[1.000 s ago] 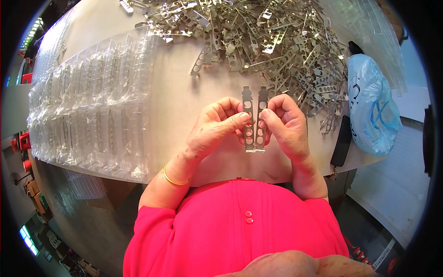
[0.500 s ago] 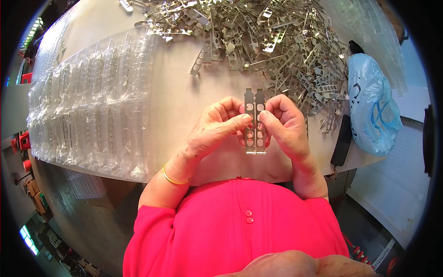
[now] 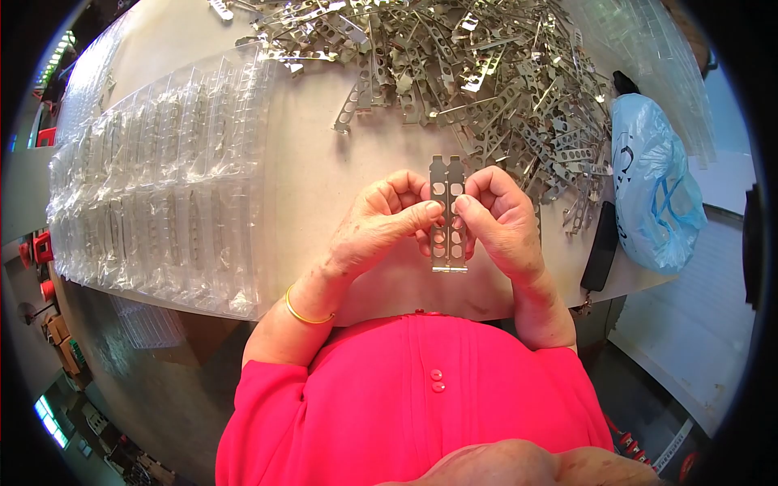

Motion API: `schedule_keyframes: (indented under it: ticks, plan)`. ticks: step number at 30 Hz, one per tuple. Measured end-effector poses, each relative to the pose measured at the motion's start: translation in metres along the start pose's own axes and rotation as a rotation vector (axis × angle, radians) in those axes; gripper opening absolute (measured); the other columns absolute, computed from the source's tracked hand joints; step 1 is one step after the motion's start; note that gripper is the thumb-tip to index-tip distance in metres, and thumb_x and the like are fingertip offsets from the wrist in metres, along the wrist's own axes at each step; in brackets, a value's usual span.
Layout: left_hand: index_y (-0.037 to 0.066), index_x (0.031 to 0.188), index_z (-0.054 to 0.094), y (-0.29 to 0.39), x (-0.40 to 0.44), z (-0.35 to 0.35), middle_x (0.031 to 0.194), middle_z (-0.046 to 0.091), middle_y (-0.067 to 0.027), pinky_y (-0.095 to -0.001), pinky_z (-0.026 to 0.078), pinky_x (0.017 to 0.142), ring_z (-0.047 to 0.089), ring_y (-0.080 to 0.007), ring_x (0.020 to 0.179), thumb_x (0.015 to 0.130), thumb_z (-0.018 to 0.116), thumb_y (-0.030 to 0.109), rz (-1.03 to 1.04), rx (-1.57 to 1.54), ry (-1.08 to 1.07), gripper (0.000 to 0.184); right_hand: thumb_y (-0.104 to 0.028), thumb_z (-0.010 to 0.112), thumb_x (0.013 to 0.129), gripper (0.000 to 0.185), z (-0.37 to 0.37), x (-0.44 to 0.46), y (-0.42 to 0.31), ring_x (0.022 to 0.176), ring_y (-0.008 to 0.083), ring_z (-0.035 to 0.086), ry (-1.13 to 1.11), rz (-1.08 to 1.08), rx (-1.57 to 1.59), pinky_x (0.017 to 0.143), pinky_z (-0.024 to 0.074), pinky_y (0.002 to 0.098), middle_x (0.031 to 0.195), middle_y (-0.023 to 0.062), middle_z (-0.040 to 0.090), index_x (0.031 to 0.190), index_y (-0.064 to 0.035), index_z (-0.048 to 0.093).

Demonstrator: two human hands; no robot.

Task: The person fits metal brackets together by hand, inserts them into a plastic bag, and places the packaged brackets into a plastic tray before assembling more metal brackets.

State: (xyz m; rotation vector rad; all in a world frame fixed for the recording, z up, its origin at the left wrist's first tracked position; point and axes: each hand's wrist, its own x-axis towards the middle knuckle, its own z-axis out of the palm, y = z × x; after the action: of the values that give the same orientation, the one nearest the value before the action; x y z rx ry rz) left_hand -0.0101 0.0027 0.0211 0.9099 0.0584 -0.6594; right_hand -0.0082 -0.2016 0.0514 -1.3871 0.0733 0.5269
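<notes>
Two flat metal brackets with rows of holes are held upright side by side in front of my chest, above the table. My left hand (image 3: 387, 215) pinches the left metal bracket (image 3: 438, 172) between thumb and fingers. The right metal bracket (image 3: 456, 172) is pinched by my right hand (image 3: 504, 220). Both brackets have narrow tabs at the top and a bent, shiny foot at the bottom. Their long edges lie close together; whether they touch I cannot tell. My fingertips behind the brackets are partly hidden.
A large heap of similar brackets (image 3: 486, 81) covers the back of the table (image 3: 316, 162). Clear plastic trays (image 3: 162, 178) with filled slots lie at the left. On the right are a blue plastic bag (image 3: 656, 186), a black flat object (image 3: 600, 247) and clear plastic sheets (image 3: 656, 57).
Both hands and the two brackets stay almost where they were. The brackets' top ends have tilted very slightly.
</notes>
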Motion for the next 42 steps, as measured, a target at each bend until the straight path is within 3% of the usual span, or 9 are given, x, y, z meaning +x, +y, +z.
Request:
schedule_keyframes:
  ticks: [26, 40, 42]
  plan:
    - [0.0, 0.108, 0.057, -0.0007, 0.0004, -0.0022, 0.095, 0.068, -0.0095, -0.0279, 0.057, 0.065, 0.067, -0.0148, 0.079, 0.096, 0.067, 0.018, -0.007, -0.005, -0.024, 0.024, -0.009, 0.059, 0.098, 0.011, -0.0011, 0.0016, 0.0025, 0.06, 0.0069, 0.059, -0.024, 0.001, 0.015, 0.046, 0.0492, 0.0219, 0.08, 0.0045, 0.062, 0.099, -0.003, 0.05]
    - [0.001, 0.107, 0.057, 0.0024, -0.0011, 0.0009, 0.095, 0.067, -0.0077, -0.0273, 0.056, 0.064, 0.065, -0.0116, 0.076, 0.096, 0.066, 0.014, -0.017, -0.011, -0.009, 0.019, -0.007, 0.059, 0.097, 0.009, 0.0014, 0.002, 0.002, 0.058, 0.0074, 0.058, -0.019, 0.038, 0.051, 0.046, 0.0493, 0.0229, 0.08, 0.0034, 0.062, 0.098, -0.003, 0.05]
    - [0.001, 0.107, 0.057, 0.0006, -0.0022, -0.0017, 0.095, 0.066, -0.0076, -0.0274, 0.056, 0.064, 0.065, -0.0117, 0.076, 0.096, 0.066, 0.014, -0.011, -0.01, -0.007, 0.019, -0.007, 0.058, 0.097, 0.008, -0.0009, 0.0018, 0.0034, 0.063, 0.0082, 0.059, -0.014, 0.016, 0.016, 0.045, 0.0503, 0.0237, 0.081, 0.0045, 0.061, 0.099, -0.0037, 0.05]
